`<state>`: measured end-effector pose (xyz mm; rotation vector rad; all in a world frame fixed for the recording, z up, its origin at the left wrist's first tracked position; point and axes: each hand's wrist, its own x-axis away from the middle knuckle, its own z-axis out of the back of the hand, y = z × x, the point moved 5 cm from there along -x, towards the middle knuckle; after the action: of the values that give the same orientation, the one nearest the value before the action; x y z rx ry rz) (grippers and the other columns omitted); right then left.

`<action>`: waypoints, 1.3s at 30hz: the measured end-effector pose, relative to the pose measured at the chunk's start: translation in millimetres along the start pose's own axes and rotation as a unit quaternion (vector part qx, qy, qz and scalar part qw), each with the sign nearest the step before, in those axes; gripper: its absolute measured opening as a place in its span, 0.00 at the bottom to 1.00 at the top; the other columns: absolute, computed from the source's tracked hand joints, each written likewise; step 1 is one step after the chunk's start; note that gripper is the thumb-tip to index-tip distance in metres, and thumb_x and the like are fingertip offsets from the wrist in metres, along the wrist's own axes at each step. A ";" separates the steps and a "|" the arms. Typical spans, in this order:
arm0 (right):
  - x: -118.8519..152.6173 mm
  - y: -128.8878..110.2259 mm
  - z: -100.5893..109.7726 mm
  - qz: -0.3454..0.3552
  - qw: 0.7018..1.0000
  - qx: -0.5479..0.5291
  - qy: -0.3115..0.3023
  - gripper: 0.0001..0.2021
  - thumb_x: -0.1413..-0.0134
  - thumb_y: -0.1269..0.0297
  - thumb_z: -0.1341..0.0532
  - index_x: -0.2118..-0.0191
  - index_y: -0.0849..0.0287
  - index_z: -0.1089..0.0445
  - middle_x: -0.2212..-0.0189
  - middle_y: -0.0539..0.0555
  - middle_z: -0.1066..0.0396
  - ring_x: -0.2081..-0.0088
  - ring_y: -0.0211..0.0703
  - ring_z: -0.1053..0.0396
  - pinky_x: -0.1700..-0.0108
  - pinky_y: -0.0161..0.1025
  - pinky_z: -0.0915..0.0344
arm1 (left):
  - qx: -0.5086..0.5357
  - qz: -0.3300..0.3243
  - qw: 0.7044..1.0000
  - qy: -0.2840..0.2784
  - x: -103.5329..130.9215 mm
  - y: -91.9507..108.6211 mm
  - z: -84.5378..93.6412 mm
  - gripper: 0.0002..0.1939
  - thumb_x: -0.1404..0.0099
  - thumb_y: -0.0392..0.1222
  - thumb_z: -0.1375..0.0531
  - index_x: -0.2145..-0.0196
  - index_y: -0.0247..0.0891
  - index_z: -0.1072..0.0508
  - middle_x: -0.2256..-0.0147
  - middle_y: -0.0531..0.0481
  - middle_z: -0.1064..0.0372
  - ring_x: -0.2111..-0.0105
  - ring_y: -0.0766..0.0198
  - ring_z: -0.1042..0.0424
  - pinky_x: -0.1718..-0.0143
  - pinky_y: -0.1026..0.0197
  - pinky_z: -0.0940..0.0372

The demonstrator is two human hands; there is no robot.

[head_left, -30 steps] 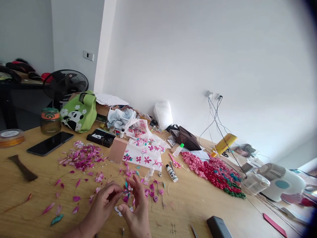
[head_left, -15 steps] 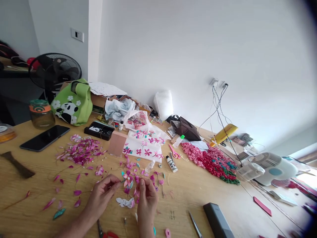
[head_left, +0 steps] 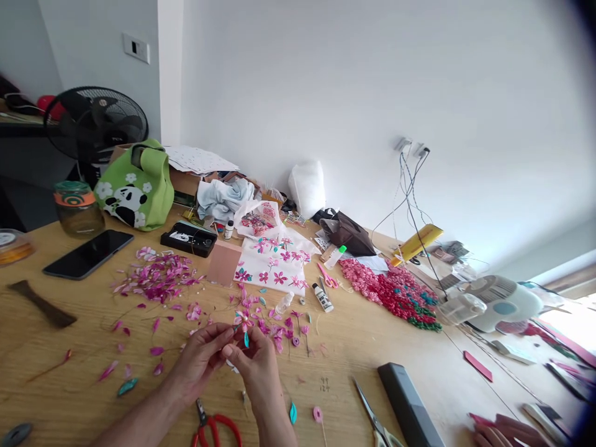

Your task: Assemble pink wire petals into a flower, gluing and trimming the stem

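My left hand (head_left: 200,359) and my right hand (head_left: 259,367) meet over the front of the wooden table. Both are closed, fingertips pinching a small pink silk flower (head_left: 243,320) from below. A teal leaf (head_left: 246,339) hangs from the flower between the hands; its stem is hidden by the fingers. Loose magenta petals (head_left: 274,332) lie just beyond my hands. Red-handled pliers (head_left: 209,428) rest on the table below them, and another teal leaf (head_left: 293,412) lies right of my right wrist.
Finished flowers lie on a white sheet (head_left: 265,285) beyond a petal pile (head_left: 161,276). Glue bottles (head_left: 322,298) stand and lie nearby. Scissors (head_left: 372,416) and a grey case (head_left: 407,403) are at front right. A phone (head_left: 88,254) and jar (head_left: 78,211) are left.
My hands have come together, the right one moving left. The flower now sits lower, close above the joined fingertips. The view has shifted slightly, showing more of the pliers and scissors.
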<state>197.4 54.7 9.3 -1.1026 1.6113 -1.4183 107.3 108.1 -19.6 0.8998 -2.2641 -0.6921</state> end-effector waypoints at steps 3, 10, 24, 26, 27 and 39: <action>1.9 -1.9 -5.4 -0.011 0.998 -0.065 0.012 0.15 0.63 0.61 0.29 0.68 0.60 0.30 0.74 0.48 0.32 0.74 0.35 0.38 0.71 0.33 0.40 | 0.030 0.000 1.000 -0.004 -0.9 -2.8 1.7 0.12 0.59 0.40 0.27 0.74 0.36 0.21 0.80 0.56 0.28 0.82 0.75 0.36 0.83 0.74 0.45; 1.6 -6.5 -13.6 -0.007 0.988 -0.140 0.062 0.09 0.62 0.62 0.30 0.73 0.58 0.29 0.80 0.46 0.32 0.77 0.37 0.37 0.71 0.35 0.37 | 0.046 0.010 0.999 -0.012 -0.3 -5.3 -0.2 0.15 0.62 0.41 0.26 0.76 0.32 0.22 0.83 0.56 0.34 0.85 0.77 0.42 0.87 0.74 0.51; -20.2 3.9 -9.7 0.007 0.988 -0.098 0.118 0.11 0.63 0.60 0.29 0.77 0.59 0.30 0.80 0.46 0.34 0.77 0.35 0.40 0.72 0.33 0.40 | 0.066 -0.007 0.998 -0.006 -1.3 -1.6 -1.6 0.14 0.58 0.43 0.27 0.78 0.33 0.26 0.83 0.57 0.39 0.84 0.77 0.45 0.86 0.72 0.54; -22.3 2.3 -12.4 0.008 0.992 -0.084 0.098 0.11 0.62 0.60 0.29 0.77 0.59 0.30 0.80 0.46 0.33 0.76 0.35 0.40 0.70 0.34 0.39 | 0.064 -0.019 0.998 -0.003 -1.7 0.7 -0.5 0.14 0.58 0.44 0.27 0.78 0.33 0.27 0.84 0.57 0.39 0.84 0.76 0.45 0.86 0.72 0.54; -23.0 1.4 -12.6 0.006 0.994 -0.072 0.081 0.11 0.61 0.60 0.30 0.76 0.59 0.30 0.79 0.46 0.33 0.75 0.36 0.39 0.70 0.34 0.39 | 0.059 -0.025 0.998 0.002 -1.5 2.1 0.0 0.15 0.58 0.44 0.28 0.79 0.33 0.27 0.84 0.57 0.39 0.84 0.76 0.45 0.85 0.72 0.54; -32.1 -112.7 2.4 0.268 0.848 0.452 -0.067 0.11 0.46 0.64 0.37 0.56 0.50 0.28 0.54 0.57 0.35 0.50 0.51 0.38 0.50 0.50 0.37 | -0.122 -0.109 0.980 0.109 0.1 12.7 10.3 0.18 0.52 0.54 0.34 0.80 0.36 0.33 0.84 0.61 0.47 0.85 0.73 0.51 0.84 0.68 0.57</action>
<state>227.7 79.9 119.7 -0.1585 0.8325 -1.3971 94.7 118.5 -18.4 1.0565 -1.8585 -0.8988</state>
